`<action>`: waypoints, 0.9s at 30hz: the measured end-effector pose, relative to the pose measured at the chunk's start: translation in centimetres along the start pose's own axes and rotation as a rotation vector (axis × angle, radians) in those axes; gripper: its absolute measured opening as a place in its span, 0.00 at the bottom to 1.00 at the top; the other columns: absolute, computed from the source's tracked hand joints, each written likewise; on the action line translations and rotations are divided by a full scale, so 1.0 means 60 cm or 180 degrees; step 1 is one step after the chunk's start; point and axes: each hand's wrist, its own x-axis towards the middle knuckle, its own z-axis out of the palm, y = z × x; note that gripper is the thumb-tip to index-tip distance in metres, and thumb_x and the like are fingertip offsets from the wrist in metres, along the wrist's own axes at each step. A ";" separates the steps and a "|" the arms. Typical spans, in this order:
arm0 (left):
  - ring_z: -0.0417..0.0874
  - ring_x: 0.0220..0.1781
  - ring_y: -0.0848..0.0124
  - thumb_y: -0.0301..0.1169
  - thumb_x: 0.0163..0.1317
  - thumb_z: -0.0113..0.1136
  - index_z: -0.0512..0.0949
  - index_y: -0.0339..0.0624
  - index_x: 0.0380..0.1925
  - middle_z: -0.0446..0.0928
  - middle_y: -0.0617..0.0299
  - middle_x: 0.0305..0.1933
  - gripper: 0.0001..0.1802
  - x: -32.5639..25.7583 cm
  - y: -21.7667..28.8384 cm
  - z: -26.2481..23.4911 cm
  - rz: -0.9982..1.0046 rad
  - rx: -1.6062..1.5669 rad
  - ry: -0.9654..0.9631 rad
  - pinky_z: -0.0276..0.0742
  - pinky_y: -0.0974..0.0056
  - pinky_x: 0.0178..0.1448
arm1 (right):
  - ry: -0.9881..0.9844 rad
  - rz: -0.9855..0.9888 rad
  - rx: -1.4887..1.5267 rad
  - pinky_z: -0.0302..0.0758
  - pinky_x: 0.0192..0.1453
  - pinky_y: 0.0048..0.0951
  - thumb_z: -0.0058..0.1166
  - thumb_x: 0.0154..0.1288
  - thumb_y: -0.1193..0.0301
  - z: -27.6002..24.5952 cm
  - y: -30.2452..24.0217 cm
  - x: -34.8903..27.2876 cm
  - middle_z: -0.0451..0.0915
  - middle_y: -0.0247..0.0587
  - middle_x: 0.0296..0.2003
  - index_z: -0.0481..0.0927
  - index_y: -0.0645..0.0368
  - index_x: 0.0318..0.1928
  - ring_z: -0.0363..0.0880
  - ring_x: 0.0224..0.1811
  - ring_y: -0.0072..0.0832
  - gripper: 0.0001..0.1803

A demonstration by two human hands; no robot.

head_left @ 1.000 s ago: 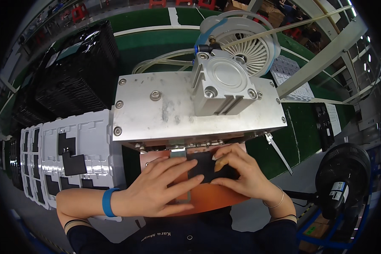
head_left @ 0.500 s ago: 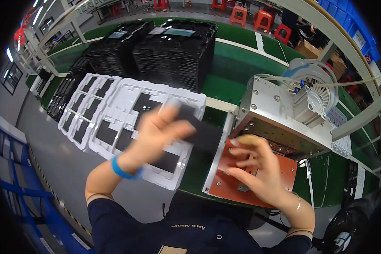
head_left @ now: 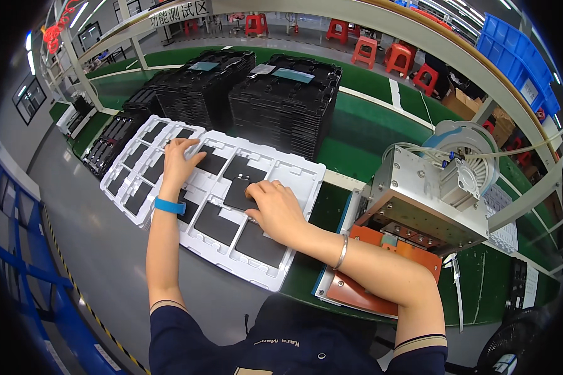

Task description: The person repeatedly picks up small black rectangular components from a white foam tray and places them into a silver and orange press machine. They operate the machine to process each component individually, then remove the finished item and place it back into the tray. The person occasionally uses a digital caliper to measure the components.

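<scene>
While our right hand lies flat over the tray, its fingers are pressed together on a black panel seated in a middle pocket. The panel sits just ahead and to the left of our knuckles, and we judge its long axis to run away from us along the tray's short side, though the hand hides part of it. Our left hand rests further up the tray, fingers spread over the rim between pockets, touching another panel. The right hand is the nearer one. The press stands well apart to our right.
</scene>
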 end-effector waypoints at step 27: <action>0.73 0.67 0.54 0.24 0.49 0.70 0.84 0.42 0.48 0.76 0.51 0.63 0.22 -0.078 0.325 -0.061 0.2481 -0.0626 -0.0230 0.64 0.50 0.71 | 0.0613 0.2277 0.0839 0.78 0.37 0.29 0.64 0.59 0.78 -0.319 0.030 -0.438 0.84 0.42 0.40 0.85 0.62 0.43 0.83 0.34 0.35 0.11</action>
